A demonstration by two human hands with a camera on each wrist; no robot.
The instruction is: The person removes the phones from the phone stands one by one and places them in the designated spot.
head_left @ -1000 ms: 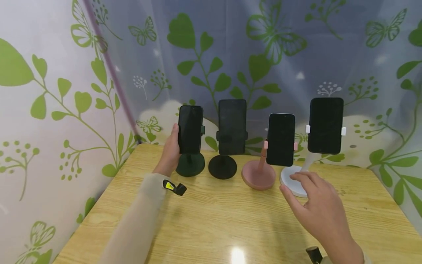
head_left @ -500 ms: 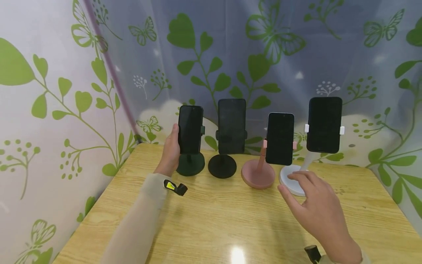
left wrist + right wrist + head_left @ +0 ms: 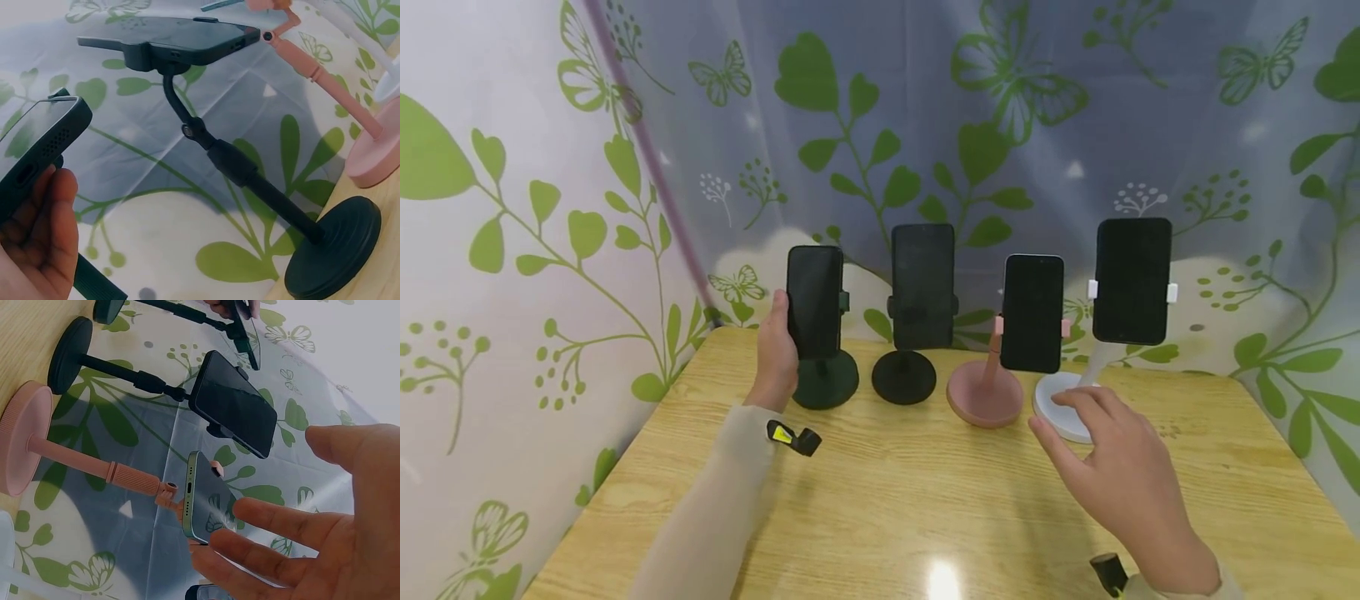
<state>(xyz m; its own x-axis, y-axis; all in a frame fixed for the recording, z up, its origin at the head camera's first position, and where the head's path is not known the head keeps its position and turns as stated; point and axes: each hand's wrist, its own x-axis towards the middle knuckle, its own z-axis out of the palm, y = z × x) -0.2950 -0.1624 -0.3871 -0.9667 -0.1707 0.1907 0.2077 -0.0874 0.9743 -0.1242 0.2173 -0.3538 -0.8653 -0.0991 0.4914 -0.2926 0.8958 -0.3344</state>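
Observation:
My left hand (image 3: 777, 358) grips a black smartphone (image 3: 815, 302) by its left edge, thumb along the side and fingers curled behind it. That phone sits in the clamp of a dark green phone stand (image 3: 826, 392), the leftmost of the row. In the left wrist view, the phone's bottom edge (image 3: 62, 134) is close above the curled fingers. My right hand (image 3: 1123, 475) hovers before the white phone stand (image 3: 1060, 408), fingers loosely bent and holding nothing. The right wrist view shows its fingers (image 3: 281, 519) spread, overlapping the smaller phone (image 3: 209, 500) on the pink stand.
A black stand (image 3: 904, 379) with a phone (image 3: 922, 286) and a pink stand (image 3: 985, 396) with a phone (image 3: 1032, 312) stand between the hands. Another phone (image 3: 1132, 281) is clamped on the white stand. A patterned curtain (image 3: 865, 108) rises behind the wooden table (image 3: 880, 500).
My left hand has shifted the green stand and its phone left and slightly toward me. The right hand has hardly moved. The whole head view has drifted slightly.

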